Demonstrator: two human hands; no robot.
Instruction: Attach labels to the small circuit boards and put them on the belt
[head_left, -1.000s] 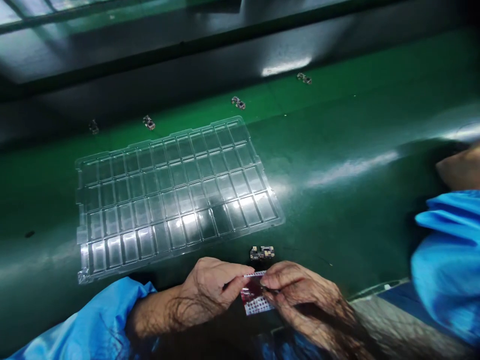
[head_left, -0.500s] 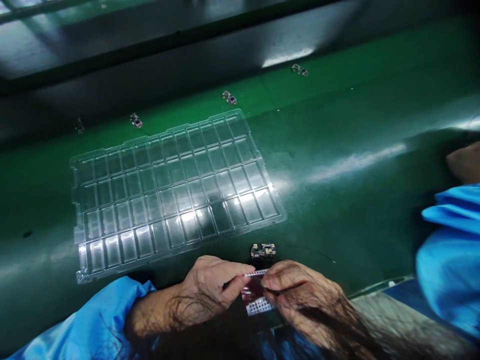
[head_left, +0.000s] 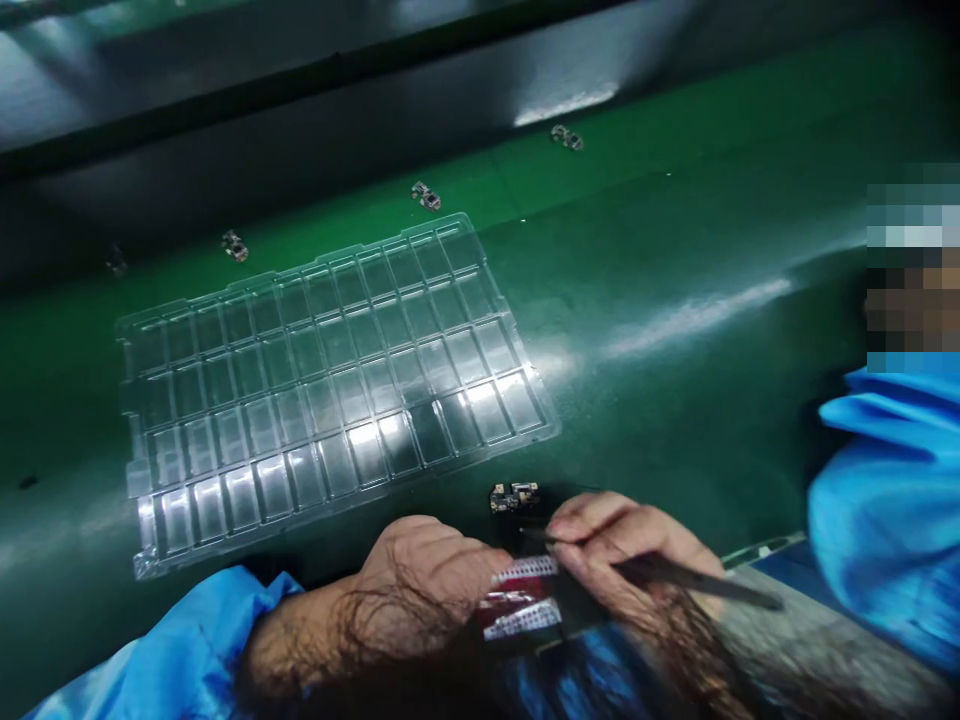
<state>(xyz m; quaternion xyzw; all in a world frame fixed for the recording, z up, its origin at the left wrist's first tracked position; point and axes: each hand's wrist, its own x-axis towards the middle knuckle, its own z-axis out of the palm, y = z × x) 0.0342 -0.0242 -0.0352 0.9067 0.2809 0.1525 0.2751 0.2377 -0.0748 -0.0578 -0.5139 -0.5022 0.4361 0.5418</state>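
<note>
My left hand pinches a small red sheet with white dotted bands at its edge. Just right of it, my right hand is closed on a pair of dark tweezers, whose tip points left above the sheet. A small dark circuit board with gold patches lies on the bench directly beyond both hands; neither touches it. Behind my left hand sits a clear plastic tray with rows of compartments.
Several more small boards lie along the bench's far side, one behind the tray and another farther right. The green bench reflects light. At the right edge is another person in a blue sleeve.
My right hand has moved off the sheet's edge, and the tweezers now show in it. My left hand keeps the sheet. The whole view has shifted, so bench items appear farther left.
</note>
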